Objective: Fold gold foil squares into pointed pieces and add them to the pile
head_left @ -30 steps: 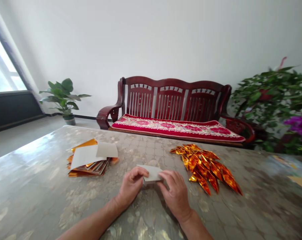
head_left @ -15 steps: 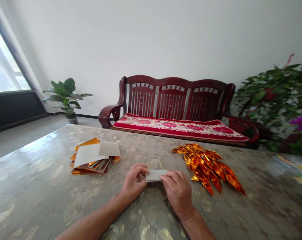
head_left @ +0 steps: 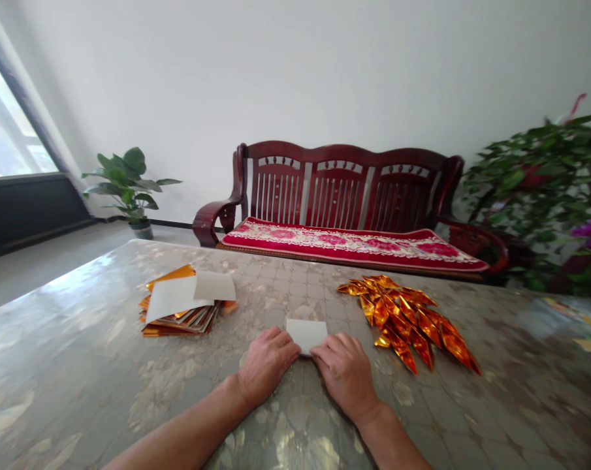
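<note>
On the glossy table (head_left: pixel 64 346), white paper square (head_left: pixel 306 335) sits between left hand (head_left: pixel 268 365) and right hand (head_left: pixel 345 373), both flat and touching it, no grip.

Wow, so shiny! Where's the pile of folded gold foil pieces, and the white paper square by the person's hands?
Pile of folded gold foil pieces (head_left: pixel 403 323): head view, point on the middle of the pile.
White paper square (head_left: pixel 306 335): head view, point on its visible middle.
</note>
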The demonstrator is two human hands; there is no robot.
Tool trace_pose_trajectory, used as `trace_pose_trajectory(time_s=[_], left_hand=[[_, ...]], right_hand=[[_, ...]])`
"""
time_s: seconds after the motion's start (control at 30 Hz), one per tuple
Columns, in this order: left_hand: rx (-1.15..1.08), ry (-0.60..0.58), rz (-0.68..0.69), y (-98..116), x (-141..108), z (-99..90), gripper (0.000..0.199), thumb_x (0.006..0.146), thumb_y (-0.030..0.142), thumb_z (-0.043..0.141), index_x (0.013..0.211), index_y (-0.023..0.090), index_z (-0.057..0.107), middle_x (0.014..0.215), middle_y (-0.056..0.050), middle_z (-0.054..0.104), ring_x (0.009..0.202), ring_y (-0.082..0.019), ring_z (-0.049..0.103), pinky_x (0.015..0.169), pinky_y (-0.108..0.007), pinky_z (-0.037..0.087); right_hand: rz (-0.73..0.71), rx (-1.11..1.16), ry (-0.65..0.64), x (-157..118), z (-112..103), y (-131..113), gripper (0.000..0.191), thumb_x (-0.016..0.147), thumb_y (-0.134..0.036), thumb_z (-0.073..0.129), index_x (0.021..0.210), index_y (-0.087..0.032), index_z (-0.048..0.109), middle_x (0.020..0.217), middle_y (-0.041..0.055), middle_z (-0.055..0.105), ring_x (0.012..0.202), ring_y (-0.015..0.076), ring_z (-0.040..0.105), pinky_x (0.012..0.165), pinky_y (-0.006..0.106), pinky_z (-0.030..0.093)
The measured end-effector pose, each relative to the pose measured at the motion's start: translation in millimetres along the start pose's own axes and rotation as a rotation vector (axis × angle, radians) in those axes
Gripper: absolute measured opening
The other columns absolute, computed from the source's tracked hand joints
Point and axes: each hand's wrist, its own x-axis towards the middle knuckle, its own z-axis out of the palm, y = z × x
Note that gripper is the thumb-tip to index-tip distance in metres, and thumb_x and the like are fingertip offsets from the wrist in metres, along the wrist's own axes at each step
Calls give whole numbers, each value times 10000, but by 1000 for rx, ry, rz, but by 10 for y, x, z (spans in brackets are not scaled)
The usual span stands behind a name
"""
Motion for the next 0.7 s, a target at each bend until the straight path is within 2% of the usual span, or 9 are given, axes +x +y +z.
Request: trace_pose_trajectory(time_s=[0.2,0.53,0.7], left_hand=[[-100,-73,-115,-27,-8,-18,238,985,238,535,814,211,698,806,-7,662,785,-165,569,715,-266,398],[-293,-167,-409,-64,29,-45,178,912,246,597,858,252,766,867,-5,736,881,-187,638,789,-268,407],[-331,-173,-498,-78,58,-51,145,874,250,613,833,253,752,842,16,745,830,-168,652,716,-244,389]], right_hand=[[54,67,-112,-27,-8,42,116,936,-216,625,932,-283,720,849,4,675,861,198,543,761,332,332],[243,145,-219,36,-33,77,95,924,-221,633,884,-266,706,883,-3,699,910,201,570,798,316,349],[245,139,-248,59,-51,74,124,945,-240,595,879,-264,698,886,-4,692,914,194,565,796,314,349]])
